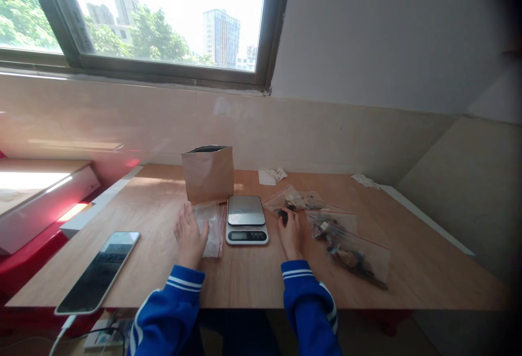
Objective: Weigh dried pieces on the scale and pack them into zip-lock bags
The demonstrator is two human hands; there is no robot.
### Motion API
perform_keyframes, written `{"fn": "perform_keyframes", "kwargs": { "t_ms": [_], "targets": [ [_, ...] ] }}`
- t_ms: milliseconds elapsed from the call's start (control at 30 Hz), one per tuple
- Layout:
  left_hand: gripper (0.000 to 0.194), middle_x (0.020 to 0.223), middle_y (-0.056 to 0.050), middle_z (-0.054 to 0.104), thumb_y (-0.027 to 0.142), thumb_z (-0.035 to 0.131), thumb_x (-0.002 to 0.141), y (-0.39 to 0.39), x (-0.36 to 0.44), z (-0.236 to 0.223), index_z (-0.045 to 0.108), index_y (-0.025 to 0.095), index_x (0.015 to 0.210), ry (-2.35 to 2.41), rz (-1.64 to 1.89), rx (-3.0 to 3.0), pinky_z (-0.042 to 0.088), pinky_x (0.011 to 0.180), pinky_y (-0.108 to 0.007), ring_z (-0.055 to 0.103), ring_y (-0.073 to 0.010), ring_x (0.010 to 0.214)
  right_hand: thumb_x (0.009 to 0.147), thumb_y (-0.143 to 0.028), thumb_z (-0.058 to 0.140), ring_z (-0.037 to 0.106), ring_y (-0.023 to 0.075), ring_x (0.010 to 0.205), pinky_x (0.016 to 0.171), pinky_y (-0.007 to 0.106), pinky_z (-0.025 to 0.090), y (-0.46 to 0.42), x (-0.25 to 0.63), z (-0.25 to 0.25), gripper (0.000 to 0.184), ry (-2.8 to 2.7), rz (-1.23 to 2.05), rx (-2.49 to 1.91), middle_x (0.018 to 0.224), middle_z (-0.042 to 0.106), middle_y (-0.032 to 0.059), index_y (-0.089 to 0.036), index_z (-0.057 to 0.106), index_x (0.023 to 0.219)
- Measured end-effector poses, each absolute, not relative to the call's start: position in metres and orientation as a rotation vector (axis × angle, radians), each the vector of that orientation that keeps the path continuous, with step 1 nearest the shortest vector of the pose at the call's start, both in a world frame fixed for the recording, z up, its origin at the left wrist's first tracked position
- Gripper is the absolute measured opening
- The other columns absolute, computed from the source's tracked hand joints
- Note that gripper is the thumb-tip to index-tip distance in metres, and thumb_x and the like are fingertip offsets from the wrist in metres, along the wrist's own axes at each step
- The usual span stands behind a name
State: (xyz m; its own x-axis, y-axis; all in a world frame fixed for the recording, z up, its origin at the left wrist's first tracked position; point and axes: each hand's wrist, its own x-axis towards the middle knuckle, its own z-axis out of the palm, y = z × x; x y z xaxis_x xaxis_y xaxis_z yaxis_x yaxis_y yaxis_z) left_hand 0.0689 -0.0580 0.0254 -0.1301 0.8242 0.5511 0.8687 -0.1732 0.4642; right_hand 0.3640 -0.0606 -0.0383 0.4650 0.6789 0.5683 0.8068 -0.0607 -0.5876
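Observation:
A small digital kitchen scale (247,219) with a steel top sits mid-table. My left hand (190,236) lies flat, fingers spread, on the edge of a stack of empty clear zip bags (212,226) left of the scale. My right hand (290,232) rests right of the scale, fingers curled around a small dark object (282,214) that I cannot make out. Behind the scale stands an open brown paper bag (208,173).
Clear zip bags with mixed small items (350,250) lie right of my right hand, another (296,199) behind it. A phone (99,270) lies at the front left with a cable hanging. Crumpled paper scraps (272,175) lie near the wall. A red surface borders the table's left.

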Motion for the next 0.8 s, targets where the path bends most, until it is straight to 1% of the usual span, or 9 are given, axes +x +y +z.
{"fn": "perform_keyframes", "kwargs": {
  "t_ms": [67, 133, 200, 400, 533, 600, 700, 767, 800],
  "targets": [
    [0.063, 0.147, -0.023, 0.036, 0.037, 0.045, 0.087, -0.058, 0.073, 0.014, 0.034, 0.009, 0.144, -1.951, -1.159, -2.222, 0.029, 0.108, -0.051, 0.032, -0.0350, 0.137, 0.081, -0.020, 0.043, 0.058, 0.0253, 0.098, 0.088, 0.040, 0.045, -0.059, 0.366, -0.041, 0.033, -1.241, -0.156, -1.725, 0.102, 0.059, 0.0135, -0.014, 0.062, 0.107],
    [0.055, 0.142, -0.020, 0.046, 0.034, 0.047, 0.087, -0.058, 0.076, 0.000, 0.046, 0.014, 0.137, -1.932, -1.004, -2.501, 0.027, 0.110, -0.050, 0.038, -0.0338, 0.135, 0.081, -0.020, 0.042, 0.058, 0.0251, 0.097, 0.088, 0.040, 0.046, -0.059, 0.367, -0.042, 0.032, -1.224, -0.143, -1.689, 0.101, 0.059, 0.0139, -0.014, 0.063, 0.105],
    [0.049, 0.141, -0.017, 0.048, 0.033, 0.047, 0.087, -0.059, 0.077, -0.012, 0.052, 0.017, 0.133, -1.922, -0.906, -2.599, 0.024, 0.112, -0.050, 0.037, -0.0332, 0.136, 0.081, -0.020, 0.043, 0.058, 0.0251, 0.096, 0.087, 0.040, 0.047, -0.060, 0.367, -0.041, 0.031, -1.214, -0.142, -1.666, 0.101, 0.060, 0.0142, -0.014, 0.063, 0.104],
    [0.050, 0.146, -0.014, 0.043, 0.034, 0.041, 0.090, -0.060, 0.075, -0.020, 0.047, 0.019, 0.137, -1.934, -0.764, -2.563, 0.021, 0.113, -0.048, 0.034, -0.0298, 0.138, 0.084, -0.022, 0.043, 0.059, 0.0251, 0.093, 0.088, 0.042, 0.045, -0.067, 0.364, -0.021, 0.025, -1.166, -0.260, -1.593, 0.095, 0.066, 0.0122, -0.016, 0.065, 0.096],
    [0.058, 0.145, -0.019, 0.042, 0.040, 0.045, 0.088, -0.059, 0.072, -0.025, 0.041, 0.012, 0.140, -1.980, -0.920, -2.424, 0.026, 0.111, -0.049, 0.032, -0.0311, 0.139, 0.088, -0.027, 0.045, 0.058, 0.0244, 0.091, 0.090, 0.043, 0.042, -0.079, 0.360, -0.006, 0.023, -1.000, -0.358, -1.559, 0.093, 0.068, 0.0122, -0.016, 0.065, 0.092],
    [0.060, 0.146, -0.022, 0.040, 0.040, 0.049, 0.086, -0.058, 0.070, -0.029, 0.044, 0.009, 0.136, -1.931, -1.036, -2.372, 0.030, 0.108, -0.051, 0.029, -0.0340, 0.140, 0.088, -0.031, 0.048, 0.058, 0.0234, 0.089, 0.087, 0.042, 0.044, -0.090, 0.355, 0.003, 0.022, -0.852, -0.353, -1.513, 0.093, 0.067, 0.0127, -0.016, 0.064, 0.092],
    [0.042, 0.144, -0.018, 0.044, 0.040, 0.056, 0.083, -0.055, 0.065, -0.028, 0.062, 0.015, 0.115, -1.798, -1.136, -2.359, 0.028, 0.108, -0.055, 0.027, -0.0369, 0.139, 0.087, -0.036, 0.050, 0.058, 0.0212, 0.084, 0.079, 0.037, 0.047, -0.113, 0.339, 0.019, 0.024, -0.593, -0.286, -1.402, 0.090, 0.064, 0.0119, -0.015, 0.060, 0.091],
    [0.036, 0.139, -0.014, 0.051, 0.043, 0.059, 0.081, -0.053, 0.062, -0.020, 0.065, 0.019, 0.108, -1.721, -1.243, -2.344, 0.025, 0.109, -0.055, 0.031, -0.0364, 0.138, 0.088, -0.038, 0.048, 0.058, 0.0197, 0.081, 0.074, 0.034, 0.048, -0.127, 0.324, 0.032, 0.023, -0.416, -0.222, -1.322, 0.086, 0.062, 0.0098, -0.017, 0.058, 0.087],
    [0.041, 0.135, -0.013, 0.054, 0.045, 0.060, 0.080, -0.053, 0.060, -0.013, 0.063, 0.019, 0.111, -1.686, -1.330, -2.334, 0.025, 0.110, -0.054, 0.034, -0.0353, 0.136, 0.087, -0.039, 0.049, 0.057, 0.0187, 0.079, 0.073, 0.032, 0.048, -0.133, 0.316, 0.038, 0.022, -0.323, -0.190, -1.285, 0.084, 0.062, 0.0080, -0.018, 0.056, 0.085]
  ]
}}
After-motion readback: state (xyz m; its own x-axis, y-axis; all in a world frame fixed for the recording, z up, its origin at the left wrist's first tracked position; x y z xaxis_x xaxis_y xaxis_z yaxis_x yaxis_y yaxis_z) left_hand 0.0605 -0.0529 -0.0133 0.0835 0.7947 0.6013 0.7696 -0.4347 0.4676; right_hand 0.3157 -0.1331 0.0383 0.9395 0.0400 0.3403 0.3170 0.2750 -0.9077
